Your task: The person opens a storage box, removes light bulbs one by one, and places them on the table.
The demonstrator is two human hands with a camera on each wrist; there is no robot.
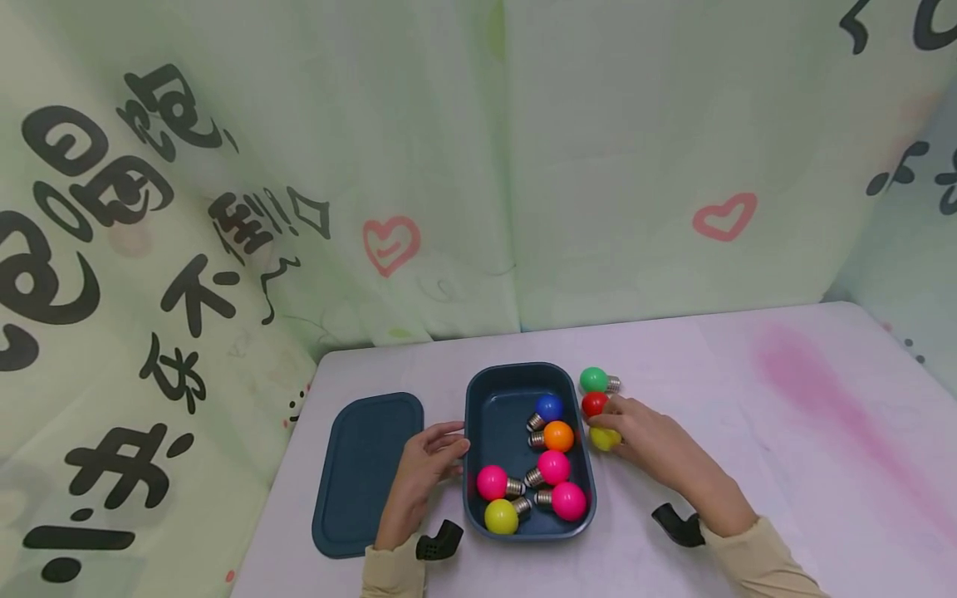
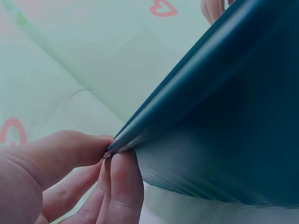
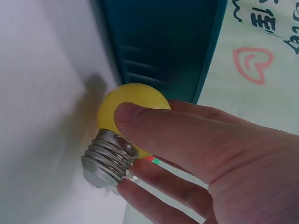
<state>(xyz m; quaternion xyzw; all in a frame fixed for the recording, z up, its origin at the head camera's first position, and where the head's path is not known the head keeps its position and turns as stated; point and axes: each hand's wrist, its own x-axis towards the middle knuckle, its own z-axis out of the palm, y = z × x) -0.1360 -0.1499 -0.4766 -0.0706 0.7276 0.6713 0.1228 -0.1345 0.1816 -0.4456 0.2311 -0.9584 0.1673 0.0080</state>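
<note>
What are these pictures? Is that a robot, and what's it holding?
No robot: these are a person's bare left hand and right hand. One picture comes from a head camera; two come from cameras on the wrists. On the pale table, a dark blue container holds six light bulbs, with a flat lid beside it. Opposite the lid are a green bulb and a red bulb. The left hand's grip is on the container's rim; the right hand's grip holds a yellow bulb.
</note>
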